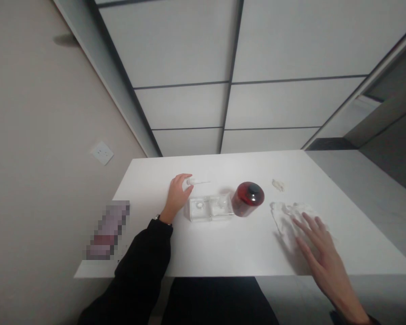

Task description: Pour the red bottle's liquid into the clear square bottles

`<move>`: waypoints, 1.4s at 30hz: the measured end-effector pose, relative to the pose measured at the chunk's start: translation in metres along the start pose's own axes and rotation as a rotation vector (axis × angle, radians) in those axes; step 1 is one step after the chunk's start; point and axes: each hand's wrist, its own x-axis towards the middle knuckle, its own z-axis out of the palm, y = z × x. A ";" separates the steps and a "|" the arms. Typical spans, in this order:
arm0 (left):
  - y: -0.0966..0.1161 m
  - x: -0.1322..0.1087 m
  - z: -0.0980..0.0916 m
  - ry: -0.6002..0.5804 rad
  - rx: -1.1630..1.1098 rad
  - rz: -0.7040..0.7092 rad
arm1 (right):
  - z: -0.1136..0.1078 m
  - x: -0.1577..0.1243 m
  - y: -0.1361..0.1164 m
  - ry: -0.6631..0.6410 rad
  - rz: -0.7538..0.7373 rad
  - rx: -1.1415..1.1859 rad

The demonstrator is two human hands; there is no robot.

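Observation:
My left hand [177, 195] reaches over the table with thumb and index finger apart around a small clear cap with a thin stem [198, 182], which appears to lie on the tabletop. Just below and right of that hand is a clear two-part container [210, 207] with small round features inside. A dark red bottle with a black cap [247, 198] stands upright against its right end. My right hand [316, 243] has its fingers spread, over or beside a crumpled clear plastic sheet [286, 214]; contact is unclear.
On the white table [223, 253], a small crumpled piece [278, 185] lies right of the bottle. A blurred-out pinkish object [108, 230] is at the left edge. White panels [186, 108] rise behind; a wall socket [102, 153] is at the left.

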 end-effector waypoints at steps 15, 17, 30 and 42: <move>0.002 -0.002 -0.004 0.047 -0.002 0.003 | -0.001 0.142 -0.174 -0.219 -0.775 -0.150; 0.003 -0.002 -0.004 0.040 -0.002 0.004 | 0.006 0.153 -0.180 -0.302 -0.789 -0.231; 0.004 -0.004 -0.003 0.000 0.013 0.020 | 0.010 0.170 -0.186 -0.387 -0.783 -0.425; -0.003 -0.005 -0.002 0.045 0.030 0.042 | -0.006 0.184 -0.198 -0.361 -0.896 -0.294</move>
